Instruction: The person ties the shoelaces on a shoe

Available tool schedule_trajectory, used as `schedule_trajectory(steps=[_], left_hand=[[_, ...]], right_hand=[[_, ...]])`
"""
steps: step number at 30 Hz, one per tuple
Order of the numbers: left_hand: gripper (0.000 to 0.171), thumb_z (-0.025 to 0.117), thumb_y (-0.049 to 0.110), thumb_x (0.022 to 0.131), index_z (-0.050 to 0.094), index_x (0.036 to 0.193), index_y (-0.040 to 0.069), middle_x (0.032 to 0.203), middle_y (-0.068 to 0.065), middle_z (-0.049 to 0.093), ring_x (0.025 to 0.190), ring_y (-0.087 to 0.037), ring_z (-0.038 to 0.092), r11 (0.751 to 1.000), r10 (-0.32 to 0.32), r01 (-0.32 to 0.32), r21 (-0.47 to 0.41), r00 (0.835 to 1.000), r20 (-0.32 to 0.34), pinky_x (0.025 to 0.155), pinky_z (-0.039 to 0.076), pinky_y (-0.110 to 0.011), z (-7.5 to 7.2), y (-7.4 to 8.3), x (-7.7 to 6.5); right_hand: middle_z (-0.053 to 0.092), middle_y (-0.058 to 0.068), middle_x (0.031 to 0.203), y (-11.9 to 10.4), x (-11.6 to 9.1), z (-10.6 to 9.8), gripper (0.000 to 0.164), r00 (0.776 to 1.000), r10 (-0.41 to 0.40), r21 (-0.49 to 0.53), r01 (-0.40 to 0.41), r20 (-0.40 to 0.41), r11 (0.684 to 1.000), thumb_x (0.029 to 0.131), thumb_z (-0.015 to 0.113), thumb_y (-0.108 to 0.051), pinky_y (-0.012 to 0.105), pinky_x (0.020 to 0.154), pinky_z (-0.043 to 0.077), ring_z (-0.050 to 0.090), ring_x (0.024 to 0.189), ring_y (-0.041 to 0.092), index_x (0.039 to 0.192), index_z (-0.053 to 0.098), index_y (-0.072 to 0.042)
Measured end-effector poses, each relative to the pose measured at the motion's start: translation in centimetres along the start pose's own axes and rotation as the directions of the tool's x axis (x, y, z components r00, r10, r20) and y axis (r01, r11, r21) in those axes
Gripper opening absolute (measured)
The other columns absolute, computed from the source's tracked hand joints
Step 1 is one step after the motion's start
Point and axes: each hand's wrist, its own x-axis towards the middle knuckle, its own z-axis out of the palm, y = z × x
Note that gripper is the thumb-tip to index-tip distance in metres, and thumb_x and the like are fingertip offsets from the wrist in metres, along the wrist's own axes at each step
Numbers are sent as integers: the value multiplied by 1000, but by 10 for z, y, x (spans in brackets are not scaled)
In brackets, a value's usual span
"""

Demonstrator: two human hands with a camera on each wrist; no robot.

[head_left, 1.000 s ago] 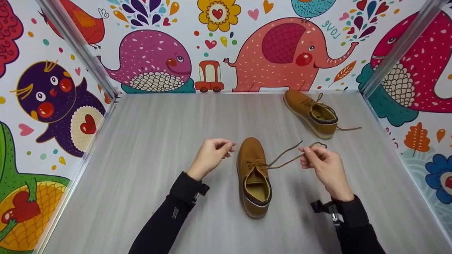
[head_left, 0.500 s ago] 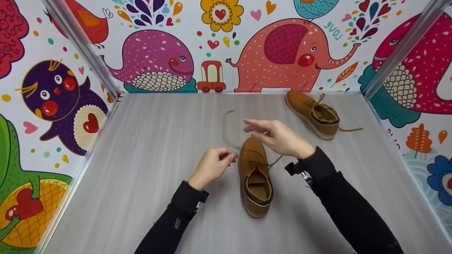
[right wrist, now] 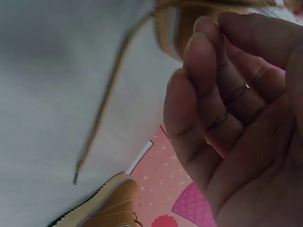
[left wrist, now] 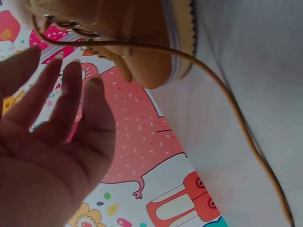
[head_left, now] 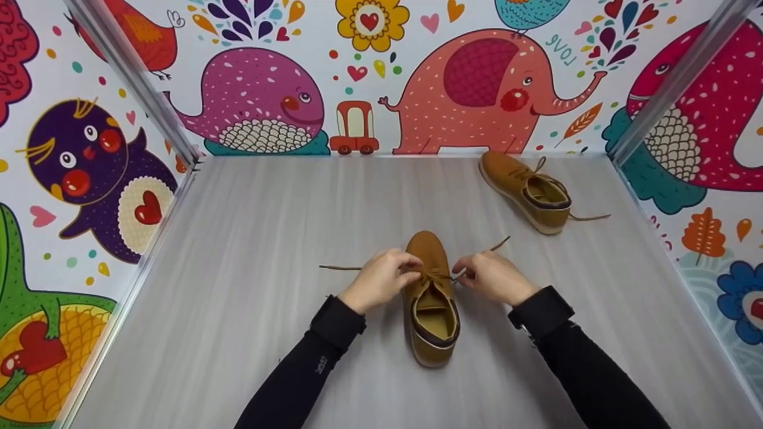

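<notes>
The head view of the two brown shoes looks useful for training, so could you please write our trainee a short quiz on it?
1. True or false: the near shoe and the far shoe both stand sole down on the grey surface.
2. Choose one: in the head view, the near shoe's lace ends stick out
A) both to the left
B) one to each side
C) both to the right
3. Fill the gap: of the left hand and the right hand, the one nearer the far shoe is the ____ hand.

Key: 1. True. 2. B. 3. Right.
</notes>
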Motion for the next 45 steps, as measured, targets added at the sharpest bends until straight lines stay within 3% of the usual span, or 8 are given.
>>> schedule_trajectory(steps=[5, 9, 16, 27, 34, 40, 45], left_hand=[[18, 70, 18, 94, 74, 110, 11, 106, -3, 67, 103, -22, 58, 998, 41, -42, 46, 999, 27, 92, 44, -36, 8, -9, 4], [15, 71, 18, 93, 74, 107, 12, 105, 0, 68, 101, -21, 58, 997, 44, -43, 59, 999, -10, 89, 45, -35, 12, -13, 4], [10, 72, 17, 92, 75, 101, 12, 102, 1, 69, 99, -21, 61, 989, 102, -94, 115, 992, -69, 89, 47, -35, 16, -13, 3], [10, 68, 19, 96, 72, 101, 11, 97, 1, 71, 85, -19, 64, 991, 123, -119, 55, 990, -69, 78, 49, -34, 8, -5, -9], [8, 67, 15, 96, 70, 99, 8, 88, 0, 69, 77, -9, 61, 992, 123, -123, -13, 992, -16, 70, 51, -25, -2, -1, -20], [7, 69, 14, 94, 72, 92, 8, 78, 4, 64, 66, -7, 53, 995, 95, -96, 21, 994, 48, 61, 46, -24, -17, -4, -35], [8, 71, 14, 93, 75, 91, 8, 81, 2, 68, 69, -7, 56, 993, 95, -98, 64, 994, 54, 64, 47, -25, -25, -8, -42]], right_hand=[[71, 0, 80, 3, -2, 11, 16, 1000, 6, -52, -7, -21, 999, 79, 74, 1, 35, 64, 51, 64, 70, 15, 90, 75, -10], [71, 1, 80, 5, -2, 14, 13, 1000, 6, -64, -8, -25, 998, 80, 74, 0, 35, 64, 51, 64, 71, 16, 88, 75, -11], [68, -2, 77, 7, -3, 20, 11, 999, 17, -74, -20, -39, 997, 81, 76, -5, 33, 60, 49, 60, 66, 14, 89, 74, -11], [69, -1, 76, 11, -5, 25, 10, 997, 48, -100, -54, -64, 994, 80, 75, -5, 38, 61, 51, 64, 69, 19, 84, 72, -13], [71, 6, 80, 32, -25, -5, 9, 991, 79, -186, -98, -109, 978, 80, 76, -3, 45, 63, 53, 67, 73, 30, 83, 70, -9], [69, 9, 77, 52, -54, -48, 8, 979, 163, -239, -189, -123, 953, 81, 73, 1, 46, 57, 50, 64, 68, 28, 83, 69, -5], [67, 8, 76, 57, -73, -71, 5, 968, 234, -277, -250, -88, 928, 84, 74, 0, 43, 57, 49, 59, 63, 21, 85, 70, -4]])
